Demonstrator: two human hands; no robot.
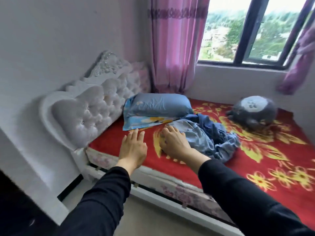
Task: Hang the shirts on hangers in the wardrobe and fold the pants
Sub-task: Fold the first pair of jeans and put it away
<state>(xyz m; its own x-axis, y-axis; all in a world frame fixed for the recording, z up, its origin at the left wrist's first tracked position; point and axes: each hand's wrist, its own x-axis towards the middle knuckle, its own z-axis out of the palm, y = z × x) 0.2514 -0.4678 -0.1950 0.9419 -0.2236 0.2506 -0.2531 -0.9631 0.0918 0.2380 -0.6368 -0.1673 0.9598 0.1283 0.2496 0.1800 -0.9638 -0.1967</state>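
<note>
Two hands reach over the blanket point(255, 150), the left hand point(133, 147) and the right hand point(173, 143), both just short of the pillow point(160, 104).

Nearest me are the black sleeves point(102, 201). The left hand is palm down in front of the pillow's near corner, fingers straight and spread, holding nothing. The right hand, beside it, sits on the edge of the clothes point(204, 135), a crumpled heap of light and dark blue cloth touching the pillow's front right corner. Its fingers are bent onto the pale cloth, but I cannot tell whether they grip it. Left of the pillow stands the white tufted headboard point(95, 108). Well to the pillow's right lies a round grey cushion point(254, 111). Behind the pillow hangs a pink curtain point(175, 48), with the window point(247, 31) further right.
</note>
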